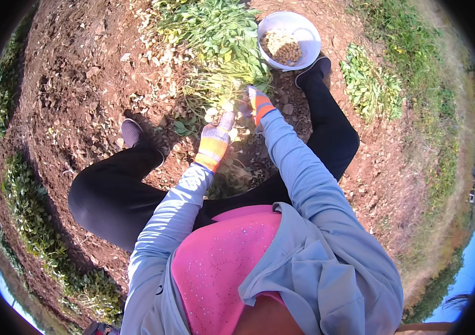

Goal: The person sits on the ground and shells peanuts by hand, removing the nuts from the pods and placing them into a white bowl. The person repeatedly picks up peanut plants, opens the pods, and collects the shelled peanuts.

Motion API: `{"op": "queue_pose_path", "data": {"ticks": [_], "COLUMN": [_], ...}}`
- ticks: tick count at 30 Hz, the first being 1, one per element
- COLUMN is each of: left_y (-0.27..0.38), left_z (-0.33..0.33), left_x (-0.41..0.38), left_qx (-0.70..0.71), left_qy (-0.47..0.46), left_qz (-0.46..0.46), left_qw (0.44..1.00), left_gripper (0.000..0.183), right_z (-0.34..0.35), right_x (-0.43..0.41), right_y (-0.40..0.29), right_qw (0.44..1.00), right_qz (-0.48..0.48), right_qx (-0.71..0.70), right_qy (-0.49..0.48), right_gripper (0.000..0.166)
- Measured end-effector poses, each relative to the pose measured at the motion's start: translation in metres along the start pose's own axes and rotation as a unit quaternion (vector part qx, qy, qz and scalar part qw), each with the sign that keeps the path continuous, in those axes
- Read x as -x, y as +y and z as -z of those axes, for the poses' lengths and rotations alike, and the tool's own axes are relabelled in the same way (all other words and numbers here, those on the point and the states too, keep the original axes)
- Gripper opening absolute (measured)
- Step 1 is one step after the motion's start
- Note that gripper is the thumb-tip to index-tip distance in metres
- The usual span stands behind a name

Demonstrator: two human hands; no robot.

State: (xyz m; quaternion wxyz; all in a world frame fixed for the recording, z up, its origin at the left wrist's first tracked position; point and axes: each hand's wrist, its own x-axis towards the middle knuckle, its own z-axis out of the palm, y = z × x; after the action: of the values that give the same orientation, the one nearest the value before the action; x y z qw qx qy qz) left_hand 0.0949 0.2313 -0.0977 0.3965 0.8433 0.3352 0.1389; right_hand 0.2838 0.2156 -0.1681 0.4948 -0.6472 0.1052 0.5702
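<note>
My left hand [215, 140], in an orange and grey work glove, reaches to the root end of a pile of pulled peanut plants [220, 37]. Pale pods show at its fingertips, though whether it grips any is unclear. Close by on the right, my right hand [257, 104] wears a matching glove; its fingers are bent at the plant stems and partly blurred, so its hold cannot be made out. Beyond the hands stands a white plastic bucket [310, 37] with peanuts in their shells [283, 48] at its bottom.
My legs are spread around the work spot, with one shoe [132, 132] on the left and the other [320, 69] beside the bucket. A smaller heap of leafy plants [371, 88] lies at the right. Rows of green plants [32, 213] run along the left, over reddish soil.
</note>
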Motion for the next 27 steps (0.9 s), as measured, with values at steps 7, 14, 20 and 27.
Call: {"op": "queue_pose_path", "data": {"ticks": [7,14,20,27], "left_y": [0.001,-0.004,-0.008,0.03], "left_z": [0.006,-0.003,-0.003,0.029], "left_x": [-0.007,-0.01,-0.01,-0.013], "left_qx": [0.047,-0.18,-0.135,0.363], "left_qy": [-0.06,0.0,-0.013,-0.006], "left_qz": [-0.032,-0.169,-0.09,0.305], "left_qw": [0.997,0.969,0.987,0.881], "left_gripper": [0.042,0.035,0.019,0.036], "right_z": [0.037,0.02,-0.014,-0.023], "right_x": [0.076,0.099,0.08,0.092], "right_y": [-0.136,-0.067,0.003,0.009], "right_qw": [0.907,0.93,0.724,0.985], "right_qz": [0.151,0.213,0.519,0.063], "right_qx": [-0.364,0.247,0.455,-0.156], "right_qy": [-0.152,-0.167,0.019,-0.029], "right_gripper": [0.071,0.047,0.027,0.017]}}
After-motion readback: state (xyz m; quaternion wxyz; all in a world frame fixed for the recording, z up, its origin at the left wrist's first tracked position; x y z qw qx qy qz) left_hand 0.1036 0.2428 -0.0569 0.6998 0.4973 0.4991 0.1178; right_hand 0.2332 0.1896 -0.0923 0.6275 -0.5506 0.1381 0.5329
